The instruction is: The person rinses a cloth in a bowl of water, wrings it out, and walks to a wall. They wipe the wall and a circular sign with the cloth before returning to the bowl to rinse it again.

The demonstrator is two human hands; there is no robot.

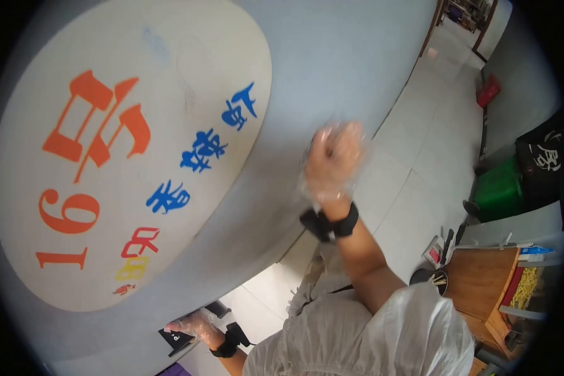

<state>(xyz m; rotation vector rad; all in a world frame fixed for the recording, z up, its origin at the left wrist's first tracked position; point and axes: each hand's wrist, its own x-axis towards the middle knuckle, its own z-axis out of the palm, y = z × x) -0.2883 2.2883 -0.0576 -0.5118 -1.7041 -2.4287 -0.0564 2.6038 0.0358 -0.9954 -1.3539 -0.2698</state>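
Observation:
My right hand is raised in front of the blue-grey wall, inside a loose clear plastic glove. Its fingers curl into a fist, slightly blurred, and nothing shows in them. A black band circles that wrist. Low on the left, my left hand, also in clear plastic, has its fingers stretched out toward the wall. Behind it lies a black item with a white mark, partly hidden by the hand. Another black strap is around the left wrist.
The wall carries a white oval sign with "16号" in orange. Pale floor tiles run toward a doorway. Along the right stand a green bin, a red object and a wooden cabinet. The view is turned sideways.

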